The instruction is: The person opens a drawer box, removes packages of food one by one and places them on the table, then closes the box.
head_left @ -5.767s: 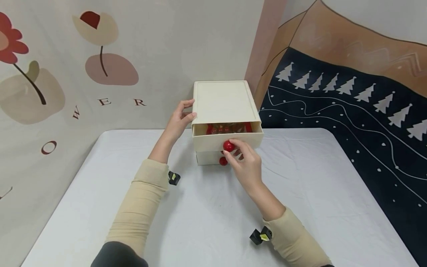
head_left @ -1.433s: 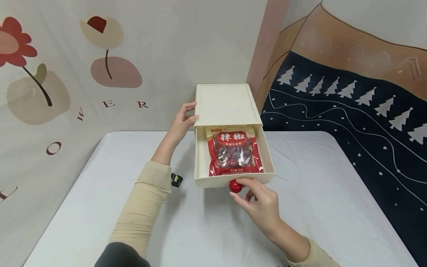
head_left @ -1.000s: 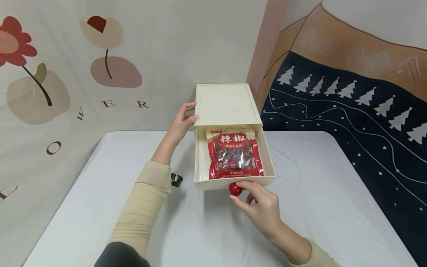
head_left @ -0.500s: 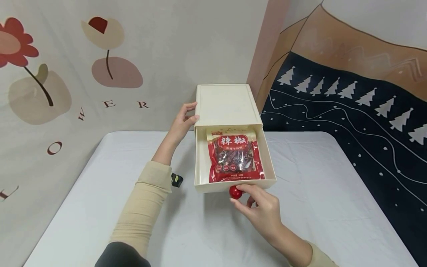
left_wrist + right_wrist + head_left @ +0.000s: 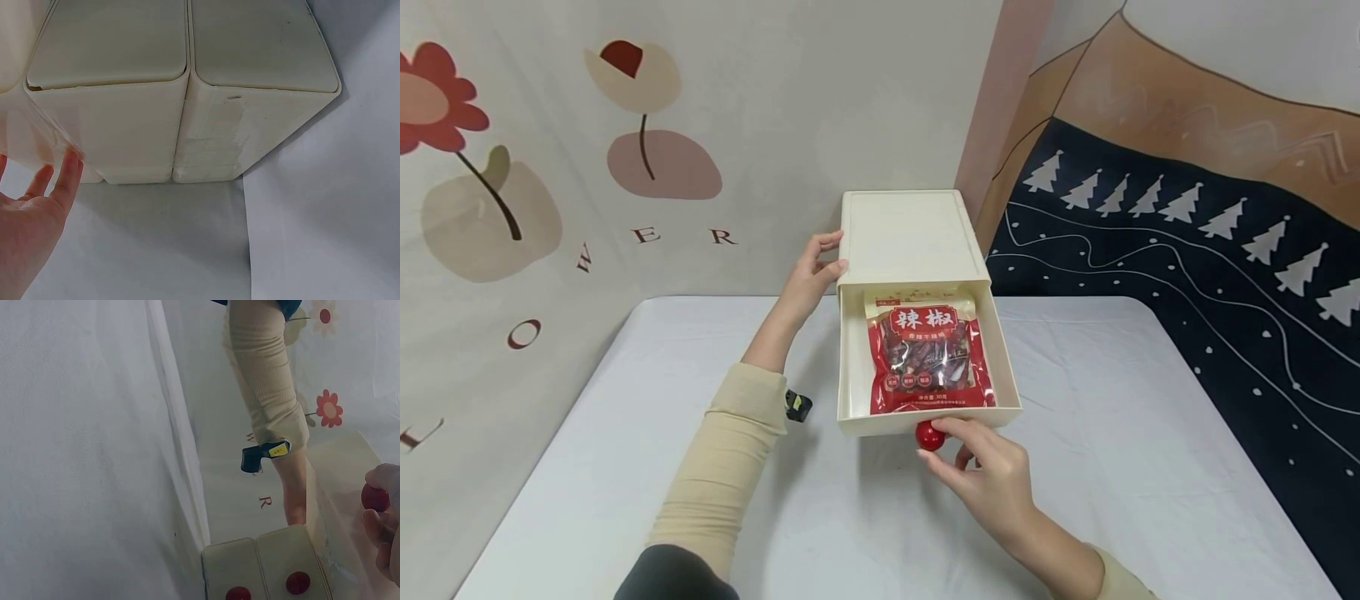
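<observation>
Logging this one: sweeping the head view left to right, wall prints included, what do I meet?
Red flower print, beige and dark-red flower print, left hand, red packet in the open drawer, row of white tree prints.

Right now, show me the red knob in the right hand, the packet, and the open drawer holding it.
Red knob (image 5: 928, 437): head view, middle of its visible round surface.
Packet (image 5: 931, 357): head view, middle of its front.
Open drawer (image 5: 882, 426): head view, its front wall, left of the knob.

left hand (image 5: 39, 215): cropped, left wrist view | right hand (image 5: 386, 528): cropped, right wrist view | packet (image 5: 928, 354): fine print illegible | lower drawers (image 5: 286, 561): hidden, head view
</observation>
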`<action>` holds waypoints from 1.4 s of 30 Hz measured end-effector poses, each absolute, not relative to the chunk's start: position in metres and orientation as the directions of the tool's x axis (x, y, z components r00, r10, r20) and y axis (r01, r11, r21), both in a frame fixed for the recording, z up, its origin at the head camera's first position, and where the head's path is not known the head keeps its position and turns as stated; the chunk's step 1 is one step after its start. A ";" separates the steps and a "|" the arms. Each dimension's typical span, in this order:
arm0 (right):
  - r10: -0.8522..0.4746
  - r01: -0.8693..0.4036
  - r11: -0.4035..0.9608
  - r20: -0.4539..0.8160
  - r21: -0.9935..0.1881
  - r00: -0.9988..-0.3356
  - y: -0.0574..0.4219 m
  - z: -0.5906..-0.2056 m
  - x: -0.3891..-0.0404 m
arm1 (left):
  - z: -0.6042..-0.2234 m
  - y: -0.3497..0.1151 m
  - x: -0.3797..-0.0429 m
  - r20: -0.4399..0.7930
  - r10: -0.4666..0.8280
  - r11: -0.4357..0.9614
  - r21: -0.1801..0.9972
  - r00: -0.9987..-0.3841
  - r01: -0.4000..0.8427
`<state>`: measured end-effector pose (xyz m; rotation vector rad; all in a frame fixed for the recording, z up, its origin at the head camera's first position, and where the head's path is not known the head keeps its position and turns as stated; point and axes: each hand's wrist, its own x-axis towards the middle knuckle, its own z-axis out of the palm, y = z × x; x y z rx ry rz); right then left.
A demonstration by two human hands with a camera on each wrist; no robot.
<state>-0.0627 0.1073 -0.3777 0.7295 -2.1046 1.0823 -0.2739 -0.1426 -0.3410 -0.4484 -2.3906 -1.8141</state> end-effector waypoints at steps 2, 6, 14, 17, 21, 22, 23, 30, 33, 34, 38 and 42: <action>-0.182 -0.729 0.508 0.770 -0.460 -0.612 0.108 -0.378 -0.063 | -0.341 -0.143 -0.274 0.260 0.169 0.242 0.924 -0.951 0.296; -0.199 -0.739 0.512 0.777 -0.437 -0.597 0.112 -0.375 -0.064 | -0.342 -0.143 -0.274 0.262 0.170 0.239 0.924 -0.950 0.298; -0.202 -0.757 0.448 0.771 -0.476 -0.604 0.120 -0.362 -0.063 | -0.342 -0.143 -0.274 0.259 0.168 0.252 0.921 -0.951 0.296; -0.191 -0.760 0.433 0.775 -0.484 -0.603 0.122 -0.356 -0.062 | -0.342 -0.142 -0.274 0.258 0.169 0.252 0.922 -0.951 0.294; -0.164 -0.783 0.434 0.815 -0.446 -0.556 0.126 -0.347 -0.063 | -0.341 -0.142 -0.273 0.260 0.169 0.251 0.921 -0.951 0.297; -0.154 -0.787 0.437 0.826 -0.435 -0.542 0.127 -0.344 -0.064 | -0.341 -0.142 -0.273 0.260 0.168 0.252 0.921 -0.951 0.296; -0.144 -0.791 0.440 0.836 -0.425 -0.530 0.128 -0.341 -0.065 | -0.341 -0.142 -0.273 0.260 0.167 0.253 0.921 -0.951 0.296; -0.066 -0.776 0.465 0.857 -0.426 -0.510 0.133 -0.320 -0.072 | -0.341 -0.142 -0.273 0.258 0.166 0.248 0.923 -0.952 0.294; -0.064 -0.764 0.478 0.850 -0.434 -0.522 0.133 -0.313 -0.076 | -0.341 -0.142 -0.274 0.256 0.165 0.254 0.922 -0.953 0.292; -0.064 -0.760 0.481 0.846 -0.438 -0.529 0.133 -0.311 -0.077 | -0.342 -0.142 -0.274 0.255 0.164 0.254 0.923 -0.953 0.291; -0.080 -0.726 0.501 0.810 -0.472 -0.582 0.133 -0.303 -0.082 | -0.342 -0.142 -0.274 0.253 0.163 0.255 0.923 -0.954 0.289; -0.095 -0.681 0.538 0.767 -0.497 -0.634 0.132 -0.297 -0.086 | -0.342 -0.142 -0.274 0.255 0.162 0.257 0.922 -0.953 0.290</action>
